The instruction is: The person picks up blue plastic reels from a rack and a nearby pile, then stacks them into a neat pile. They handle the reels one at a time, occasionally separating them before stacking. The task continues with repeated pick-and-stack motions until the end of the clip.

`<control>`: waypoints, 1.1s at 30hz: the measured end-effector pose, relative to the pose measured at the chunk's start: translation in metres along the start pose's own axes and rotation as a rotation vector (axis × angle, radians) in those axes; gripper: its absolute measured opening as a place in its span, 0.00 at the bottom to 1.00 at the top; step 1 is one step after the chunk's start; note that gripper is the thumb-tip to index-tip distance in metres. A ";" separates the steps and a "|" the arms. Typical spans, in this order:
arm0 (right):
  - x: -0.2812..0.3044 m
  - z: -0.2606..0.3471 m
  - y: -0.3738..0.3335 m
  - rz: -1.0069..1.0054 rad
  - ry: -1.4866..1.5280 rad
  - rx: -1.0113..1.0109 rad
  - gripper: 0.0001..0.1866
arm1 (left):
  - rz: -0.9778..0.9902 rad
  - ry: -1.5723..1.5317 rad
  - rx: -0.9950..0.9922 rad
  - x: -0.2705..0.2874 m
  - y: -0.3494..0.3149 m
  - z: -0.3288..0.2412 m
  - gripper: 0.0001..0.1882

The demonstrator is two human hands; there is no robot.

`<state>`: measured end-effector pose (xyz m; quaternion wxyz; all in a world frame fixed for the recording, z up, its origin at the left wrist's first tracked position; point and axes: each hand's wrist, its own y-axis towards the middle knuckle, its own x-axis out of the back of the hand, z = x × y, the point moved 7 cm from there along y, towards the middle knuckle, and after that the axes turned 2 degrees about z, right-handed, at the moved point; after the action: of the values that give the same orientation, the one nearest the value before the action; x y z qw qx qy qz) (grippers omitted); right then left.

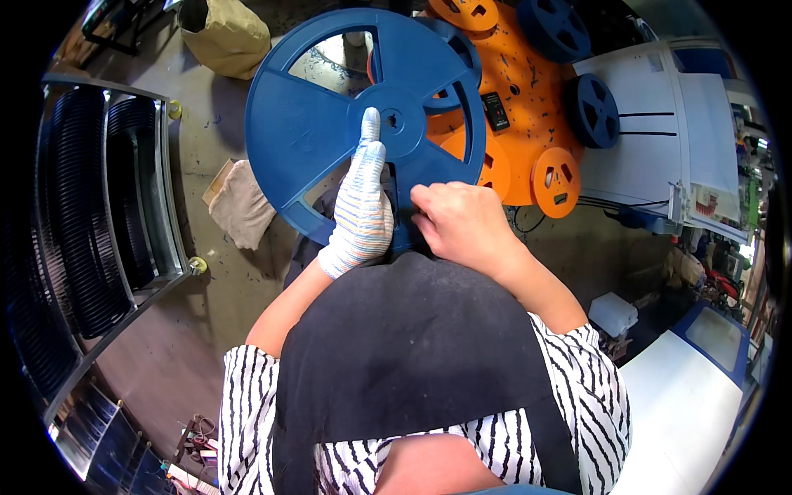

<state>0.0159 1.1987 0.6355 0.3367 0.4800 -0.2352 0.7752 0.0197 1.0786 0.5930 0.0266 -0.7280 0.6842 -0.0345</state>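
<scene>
A large blue plastic reel [313, 115] with wide cutouts and a central hub is held up in front of my body. My left hand [359, 210], in a white striped glove, holds it, with straight fingers lying along the reel up to the hub. My right hand [462, 221] is bare, its fingers curled at the lower right of the reel, by a cutout. Whatever is between those fingers is hidden. The reel's lower edge sits close to my black apron [412, 346].
Ahead stands an orange round table [528, 91] bearing blue reels, orange discs [556, 181] and a small black device [495, 110]. On the left, a metal rack [169, 181] holds black ribbed coils [78, 206]. A beige sack [224, 37] and cloth [242, 206] lie on the floor. A white surface [681, 412] is at right.
</scene>
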 end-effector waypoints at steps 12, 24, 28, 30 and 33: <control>0.015 -0.123 -0.065 -0.579 0.752 -0.598 0.13 | -0.084 -1.153 0.315 -0.025 0.022 0.068 0.27; -0.012 -0.089 -0.058 -0.298 0.064 -0.165 0.24 | 0.048 -1.103 0.527 -0.103 0.040 0.077 0.26; -0.005 -0.097 -0.065 -0.324 0.076 -0.104 0.27 | -0.005 -1.135 0.502 -0.111 0.044 0.075 0.27; -0.005 -0.098 -0.069 -0.323 0.077 -0.040 0.25 | -0.048 -1.129 0.520 -0.113 0.044 0.071 0.27; -0.006 -0.101 -0.061 -0.295 0.061 -0.091 0.24 | -0.051 -1.108 0.517 -0.110 0.044 0.069 0.27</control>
<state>0.0043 1.3072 0.5895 0.4753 0.4699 -0.1870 0.7200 -0.0247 1.1851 0.5186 0.5535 -0.6236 0.5205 0.1836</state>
